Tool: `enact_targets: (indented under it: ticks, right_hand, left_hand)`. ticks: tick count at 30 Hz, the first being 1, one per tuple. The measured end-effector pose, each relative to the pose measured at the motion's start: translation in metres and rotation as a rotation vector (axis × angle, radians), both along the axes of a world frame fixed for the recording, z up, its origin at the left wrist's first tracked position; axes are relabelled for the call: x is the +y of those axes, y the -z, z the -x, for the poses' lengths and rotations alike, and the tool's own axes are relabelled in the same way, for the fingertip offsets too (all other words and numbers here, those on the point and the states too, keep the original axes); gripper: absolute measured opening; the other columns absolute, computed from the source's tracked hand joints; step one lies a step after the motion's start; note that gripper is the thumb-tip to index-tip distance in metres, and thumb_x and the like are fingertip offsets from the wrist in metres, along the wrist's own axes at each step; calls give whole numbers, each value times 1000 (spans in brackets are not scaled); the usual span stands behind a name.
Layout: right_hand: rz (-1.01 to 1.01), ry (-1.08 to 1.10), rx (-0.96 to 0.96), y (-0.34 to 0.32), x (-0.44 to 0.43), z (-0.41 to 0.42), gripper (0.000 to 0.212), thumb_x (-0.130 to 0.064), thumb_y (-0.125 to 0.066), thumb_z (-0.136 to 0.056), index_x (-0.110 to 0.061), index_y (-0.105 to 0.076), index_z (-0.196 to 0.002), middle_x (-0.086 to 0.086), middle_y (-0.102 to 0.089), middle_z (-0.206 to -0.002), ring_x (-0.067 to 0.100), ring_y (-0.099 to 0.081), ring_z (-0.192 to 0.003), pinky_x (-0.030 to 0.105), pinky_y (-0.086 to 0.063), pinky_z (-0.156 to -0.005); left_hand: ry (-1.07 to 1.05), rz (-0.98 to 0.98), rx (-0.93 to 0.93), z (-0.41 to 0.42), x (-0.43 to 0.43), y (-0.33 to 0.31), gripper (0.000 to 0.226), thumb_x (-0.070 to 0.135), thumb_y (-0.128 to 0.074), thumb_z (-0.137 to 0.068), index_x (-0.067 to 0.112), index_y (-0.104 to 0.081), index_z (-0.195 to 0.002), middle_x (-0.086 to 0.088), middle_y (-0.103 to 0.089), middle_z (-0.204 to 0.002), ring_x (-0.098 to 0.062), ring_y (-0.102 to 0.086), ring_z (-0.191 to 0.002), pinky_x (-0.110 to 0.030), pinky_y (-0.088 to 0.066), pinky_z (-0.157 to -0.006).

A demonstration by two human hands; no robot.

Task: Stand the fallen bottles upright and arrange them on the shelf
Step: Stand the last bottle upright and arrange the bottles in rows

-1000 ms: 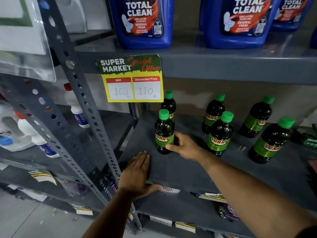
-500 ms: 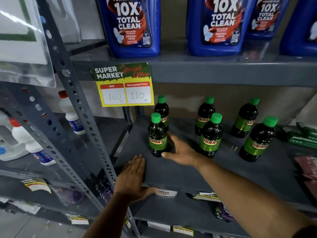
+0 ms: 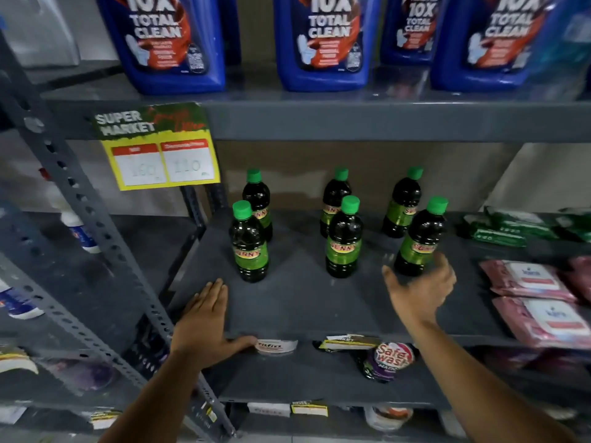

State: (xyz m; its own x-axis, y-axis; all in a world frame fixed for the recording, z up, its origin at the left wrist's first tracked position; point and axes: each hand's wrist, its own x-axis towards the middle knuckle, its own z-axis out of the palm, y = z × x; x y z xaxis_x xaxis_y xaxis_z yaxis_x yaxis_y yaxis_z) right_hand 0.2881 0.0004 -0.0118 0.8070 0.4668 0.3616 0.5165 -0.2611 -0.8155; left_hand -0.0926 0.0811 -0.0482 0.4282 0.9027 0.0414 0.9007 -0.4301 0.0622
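Observation:
Several dark bottles with green caps and green Sunny labels stand upright on the grey shelf (image 3: 303,302), in a back row and a front row. The front row holds the left bottle (image 3: 248,243), the middle bottle (image 3: 344,238) and the right bottle (image 3: 419,238). My left hand (image 3: 204,324) lies flat on the shelf's front left corner, thumb hooked over the edge. My right hand (image 3: 420,287) hovers open just in front of the front right bottle, fingers spread, holding nothing.
Big blue cleaner jugs (image 3: 172,43) fill the shelf above. A yellow price tag (image 3: 160,151) hangs from that shelf's edge. Pink wipe packs (image 3: 537,302) and green packs (image 3: 511,228) lie at the right. A perforated grey upright (image 3: 80,212) runs down the left.
My right hand has let go of the front left bottle and swung right to the front right bottle. The camera has shifted right. The left hand stays on the shelf corner.

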Motion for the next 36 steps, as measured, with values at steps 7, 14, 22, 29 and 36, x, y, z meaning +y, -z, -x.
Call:
enact_targets:
  ticks: [7,14,22,29,36]
  right_hand:
    - [144,-193,229,-8,8,-59,110,-27,-86,-71,-10,-13,-151,13,-35,-154,32,-38,-139,39,-37,-107]
    - [193,-243,244,-15,8,-69,72,-25,-84,-73,-15,-44,-131,6,-62,-123,28,-59,-112,31,-42,-85]
    - [141,-267,162,-2,-41,-51,71,-25,-87,-66,-18,-47,-124,-1,-61,-111,15,-58,-95,28,-43,-79]
    - [108,-267,122,6,-80,-37,67,-27,-87,-62,-29,-49,-117,-3,-64,-108,16,-62,-97,31,-47,-83]
    - [17,-274,128,9,-91,-30,76,-25,-88,-67,-26,-40,-127,-3,-54,-124,16,-52,-114,38,-43,-102]
  left_hand:
    - [-10,24,45,-5,-1,-2,139,103,-14,-53,7,0,-152,-7,5,-162,-21,4,-148,-33,1,-116]
    - [-47,62,63,-8,-7,-12,141,103,-11,-49,9,8,-152,-5,12,-161,-18,9,-147,-35,1,-117]
    - [-62,45,62,-10,-8,-10,143,104,-9,-47,8,9,-151,-5,11,-161,-20,7,-147,-38,-1,-118]
    - [-45,21,10,-9,-9,-5,137,101,-25,-55,6,-6,-153,-7,-1,-161,-22,-2,-148,-41,-8,-118]
    - [-50,14,0,-9,-10,-5,136,100,-27,-55,7,-11,-153,-7,-7,-161,-22,-6,-148,-42,-11,-119]
